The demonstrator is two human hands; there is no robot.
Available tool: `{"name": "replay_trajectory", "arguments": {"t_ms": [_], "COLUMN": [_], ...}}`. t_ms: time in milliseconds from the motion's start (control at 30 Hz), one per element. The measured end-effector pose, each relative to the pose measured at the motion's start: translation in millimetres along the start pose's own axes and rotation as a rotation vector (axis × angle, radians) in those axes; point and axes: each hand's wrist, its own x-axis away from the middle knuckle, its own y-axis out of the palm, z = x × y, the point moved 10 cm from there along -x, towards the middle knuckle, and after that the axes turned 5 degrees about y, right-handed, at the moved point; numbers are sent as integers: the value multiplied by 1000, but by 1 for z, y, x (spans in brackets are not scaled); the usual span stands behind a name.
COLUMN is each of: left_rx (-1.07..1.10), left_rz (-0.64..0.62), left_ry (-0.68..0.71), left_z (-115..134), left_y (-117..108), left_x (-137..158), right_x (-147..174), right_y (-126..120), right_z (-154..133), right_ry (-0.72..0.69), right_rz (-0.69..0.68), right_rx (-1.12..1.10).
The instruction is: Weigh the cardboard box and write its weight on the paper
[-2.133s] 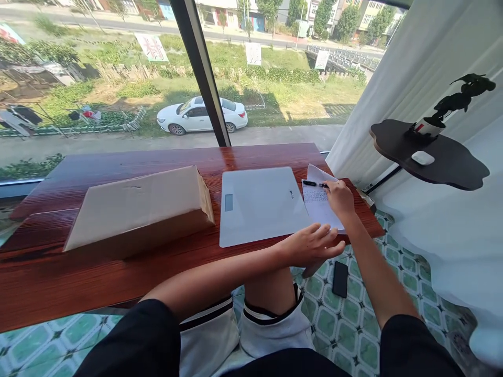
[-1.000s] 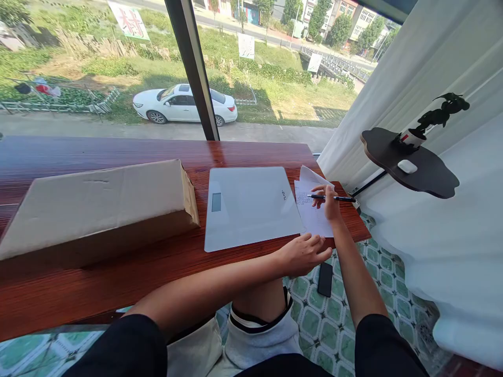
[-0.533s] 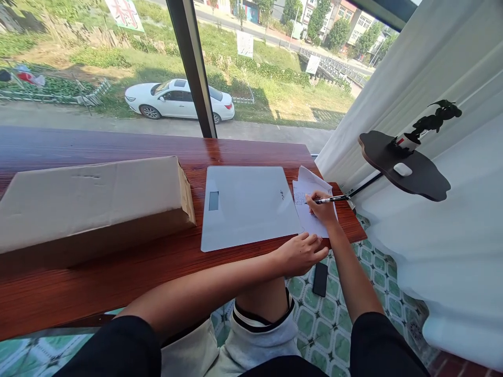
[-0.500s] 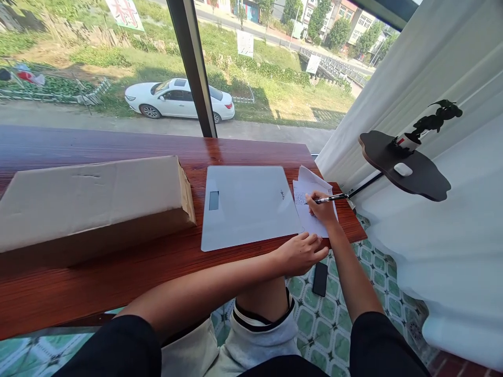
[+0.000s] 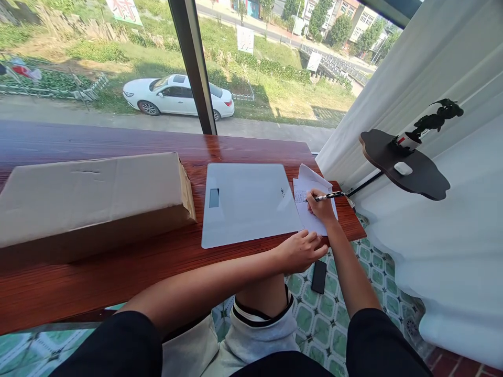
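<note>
My right hand (image 5: 320, 207) is closed around a black-and-silver pen (image 5: 330, 196), its tip side down at a sheet of white paper (image 5: 312, 222) that bears lines of handwriting. Another leaf of the paper is folded up at the far side. My left hand (image 5: 299, 252) rests across the table's front edge with its fingers stretched out and apart, the fingertips by the paper's near edge. Left of the paper lies a flat, pale grey glass scale (image 5: 251, 204) with a small dark display; its near right corner is close to my left fingers.
A long cardboard box (image 5: 94, 196) takes up the left of the reddish wooden table (image 5: 176, 262). On the tiled floor lies a black phone (image 5: 318, 277). A dark side table (image 5: 416, 178) holding a potted plant (image 5: 408, 140) and a white case (image 5: 403, 168) stands right, before white curtains.
The whole view has shifted very slightly. My right hand stays at the paper with the pen, whose upper end has dipped a little; my left hand keeps its place.
</note>
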Motion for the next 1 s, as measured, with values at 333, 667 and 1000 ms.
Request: {"name": "replay_trajectory", "arguments": {"t_ms": [333, 667, 1000], "left_rx": [14, 16, 21], "left_rz": [8, -2, -12], "left_ry": [-3, -5, -7], "left_z": [0, -1, -1], "left_y": [-2, -1, 0], "left_x": [-1, -1, -1], "right_x": [1, -1, 0], "right_y": [-1, -1, -6], "right_z": [-2, 0, -1], "right_ry": [27, 6, 22], "right_rz": [24, 20, 66], "right_rx": [-14, 22, 4]}}
